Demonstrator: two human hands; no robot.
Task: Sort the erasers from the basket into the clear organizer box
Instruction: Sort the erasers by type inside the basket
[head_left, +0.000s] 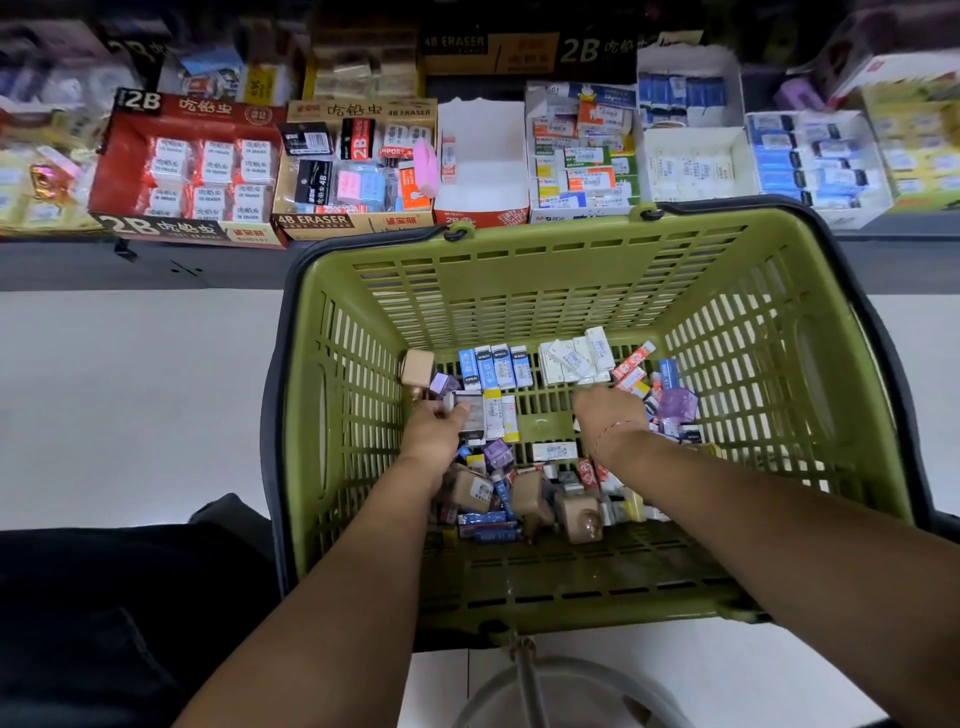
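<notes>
A green plastic basket (519, 270) stands in front of me with many small packaged erasers on its floor. A row of blue-and-white erasers (496, 366) and a stack of white erasers (574, 356) lie along its far side. My left hand (434, 428) is inside the basket, closed on a small stack of grey and white erasers (480, 415). My right hand (605, 410) reaches in at the right, fingers curled down onto the white erasers; its fingertips are hidden. No clear organizer box is visible.
Beyond the basket a low shelf holds several open cardboard display boxes of erasers: a red 2B box (189, 166), a 4B ERASER box (358, 166), a nearly empty white box (480, 166) and blue-pack boxes (810, 161). Pale floor lies to the left.
</notes>
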